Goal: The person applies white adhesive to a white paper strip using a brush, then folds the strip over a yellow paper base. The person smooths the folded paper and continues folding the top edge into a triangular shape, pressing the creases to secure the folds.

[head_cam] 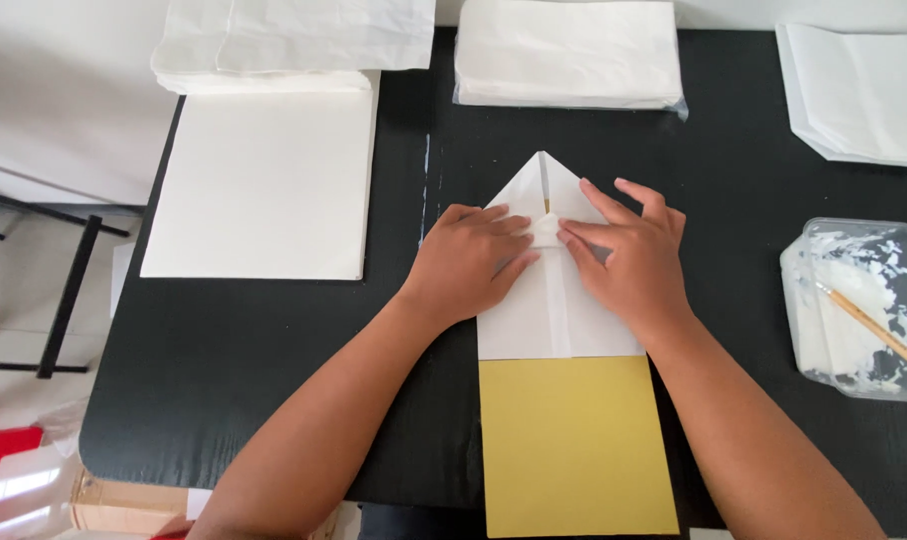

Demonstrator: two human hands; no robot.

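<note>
A partly folded paper (549, 310) lies on the black table (274, 350), white above with a pointed top and plain yellow below (574, 450). My left hand (469, 262) lies flat on the left white flap, fingertips at the centre seam. From the other side, my right hand (634, 255) presses the right flap, its fingertips meeting the left ones over a small folded tip at the middle. Neither hand grips anything; both press down with fingers spread.
A stack of square white sheets (264, 180) lies at the left, with folded white paper piles (294, 40) (569, 50) (859, 90) along the back. A clear plastic tub of white paste (859, 310) with a wooden-handled brush (879, 330) stands at the right edge.
</note>
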